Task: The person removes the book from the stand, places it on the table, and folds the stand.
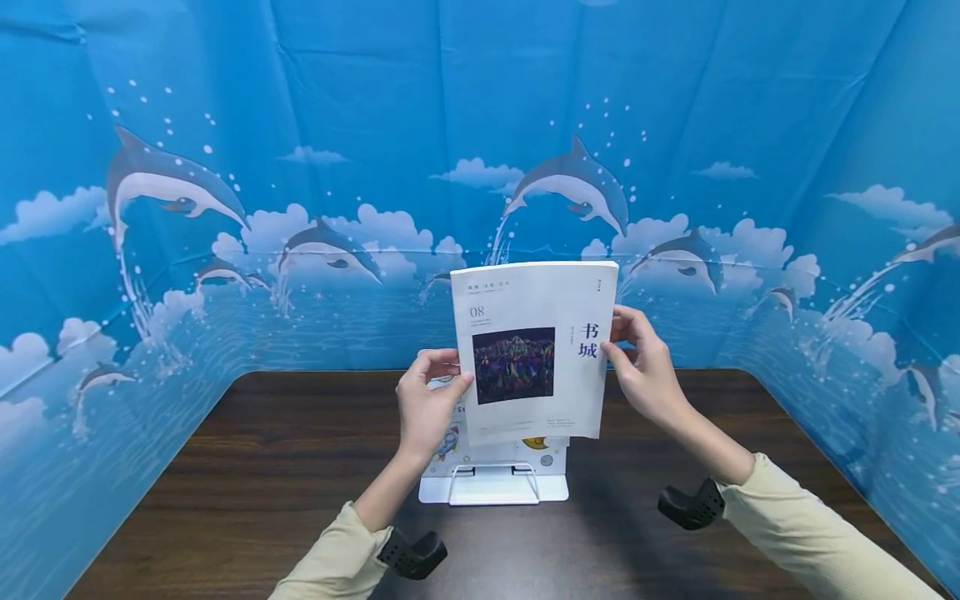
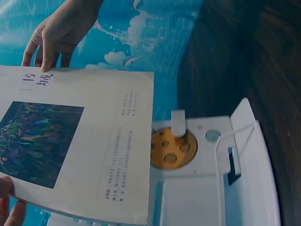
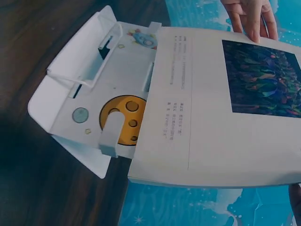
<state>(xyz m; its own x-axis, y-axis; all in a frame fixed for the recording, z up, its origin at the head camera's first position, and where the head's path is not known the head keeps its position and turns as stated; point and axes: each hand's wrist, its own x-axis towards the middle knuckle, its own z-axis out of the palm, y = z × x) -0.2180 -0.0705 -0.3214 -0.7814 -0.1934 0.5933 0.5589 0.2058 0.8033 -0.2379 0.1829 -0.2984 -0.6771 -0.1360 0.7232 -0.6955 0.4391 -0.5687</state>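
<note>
Between the two hands, a white magazine (image 1: 570, 408) was held up, its cover facing the wearer. The left hand (image 1: 429, 404) pinched one side edge and the right hand (image 1: 647, 367) pinched the opposite edge somewhat higher, each with its thumb on the front cover. Beside the right thumb ran the title (image 1: 588, 342), 书城, in large purple-blue characters; nearer the left hand, a grey 08 (image 1: 477, 312) stood above a dark, multicoloured cover picture (image 1: 515, 365). The finer print across the top and bottom was too small to make out. Lower than the hands and partly hidden by the magazine, a white book stand (image 1: 498, 454) sat on the dark wood worktop (image 1: 285, 450), printed with an orange cratered moon (image 1: 536, 443) and a rocket (image 1: 448, 442); lettering beside the left thumb was mostly covered. Whether magazine and stand touched could not be told.
</note>
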